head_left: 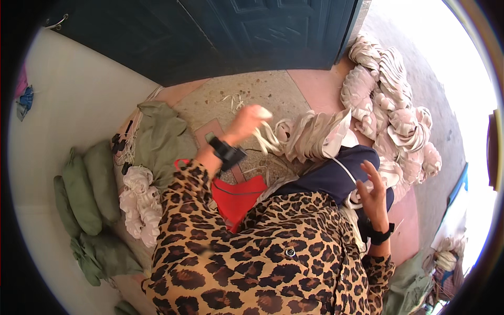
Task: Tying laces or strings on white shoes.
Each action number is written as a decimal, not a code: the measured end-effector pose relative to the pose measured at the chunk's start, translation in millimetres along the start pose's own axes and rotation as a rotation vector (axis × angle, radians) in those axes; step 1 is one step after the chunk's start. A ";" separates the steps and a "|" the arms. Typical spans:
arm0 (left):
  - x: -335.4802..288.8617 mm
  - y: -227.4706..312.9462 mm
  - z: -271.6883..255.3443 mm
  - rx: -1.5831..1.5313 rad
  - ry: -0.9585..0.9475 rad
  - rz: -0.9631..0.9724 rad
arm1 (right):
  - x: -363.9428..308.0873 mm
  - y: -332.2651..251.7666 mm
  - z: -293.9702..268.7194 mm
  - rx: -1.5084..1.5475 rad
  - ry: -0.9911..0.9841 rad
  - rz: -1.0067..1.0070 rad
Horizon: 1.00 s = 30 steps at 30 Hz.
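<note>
My left hand (249,123) is raised in front of me, its fingers closed, slightly blurred. From it hangs a loop of white cord (268,140). Just right of that, a row of pale pinkish-white fabric pieces (320,137), packed closely together, lies against my dark blue trouser leg (336,170). A second stretch of white cord (342,167) runs from this row across my knee toward my right hand (374,195). That hand is beside the knee with its fingers apart, and the cord reaches its fingertips; any grip on it does not show.
More bundled pale fabric pieces (383,89) are heaped at the right. Green stuffed sacks (81,189) and another pale bundle (139,202) line the white wall at left. Red cloth (237,198) lies by my lap. A dark blue door (262,37) stands ahead.
</note>
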State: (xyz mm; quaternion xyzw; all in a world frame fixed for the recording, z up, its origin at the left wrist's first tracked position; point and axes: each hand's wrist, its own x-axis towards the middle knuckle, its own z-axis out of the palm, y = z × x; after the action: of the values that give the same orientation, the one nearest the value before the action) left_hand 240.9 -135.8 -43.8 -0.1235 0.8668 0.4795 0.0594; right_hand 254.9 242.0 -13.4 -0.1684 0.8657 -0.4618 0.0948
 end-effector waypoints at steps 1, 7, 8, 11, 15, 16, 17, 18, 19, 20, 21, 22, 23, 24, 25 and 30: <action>9.5 -23.4 -32.5 0.071 0.134 0.028 | -13.4 17.2 -9.5 0.014 0.028 0.112; 34.9 -97.5 -177.8 0.889 0.693 -0.144 | -124.2 86.3 -36.4 -0.049 -0.065 0.514; 35.6 -92.7 -179.0 0.906 0.709 -0.171 | -130.2 75.5 -35.4 -0.096 -0.154 0.548; 48.7 -82.1 -142.8 0.744 0.646 -0.058 | -158.3 81.5 -23.7 -0.184 -0.123 0.645; 91.5 -35.3 18.7 0.537 0.161 0.127 | -181.9 86.4 -13.0 -0.264 0.025 0.590; 96.4 -17.3 70.1 0.494 0.109 0.287 | -186.5 81.0 -12.1 -0.242 0.091 0.626; 92.6 13.8 109.9 0.493 -0.082 0.376 | -199.7 103.0 -8.5 -0.269 0.138 0.465; 79.6 45.3 151.7 0.387 -0.208 0.476 | -197.7 103.7 -5.7 -0.241 0.203 0.443; 68.2 60.2 183.7 0.378 -0.308 0.620 | -185.3 103.9 -10.9 -0.268 0.131 0.392; 51.0 77.6 215.0 0.326 -0.403 0.687 | -172.4 93.7 -15.0 -0.249 0.153 0.402; 35.9 98.9 242.6 0.277 -0.505 0.768 | -170.6 96.9 -18.1 -0.279 0.181 0.353; 22.9 114.1 268.0 0.285 -0.617 0.887 | -168.8 98.0 -18.0 -0.245 0.238 0.345; 10.6 127.6 293.5 0.317 -0.770 0.946 | -168.4 98.1 -20.7 -0.228 0.302 0.334; -2.2 139.1 313.3 0.245 -0.901 0.945 | -168.8 95.7 -23.4 -0.210 0.364 0.350; -15.1 148.2 330.8 0.181 -1.023 0.934 | -171.8 95.4 -26.4 -0.211 0.448 0.380; -54.0 158.9 376.7 0.070 -1.516 0.603 | -175.9 82.2 -60.1 0.073 0.704 0.481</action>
State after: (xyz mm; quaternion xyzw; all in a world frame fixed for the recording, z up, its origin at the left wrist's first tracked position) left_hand 244.1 272.4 -102.9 0.4747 0.6016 0.4009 0.5020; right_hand 381.7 397.3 -46.8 0.2096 0.8430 -0.4861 -0.0957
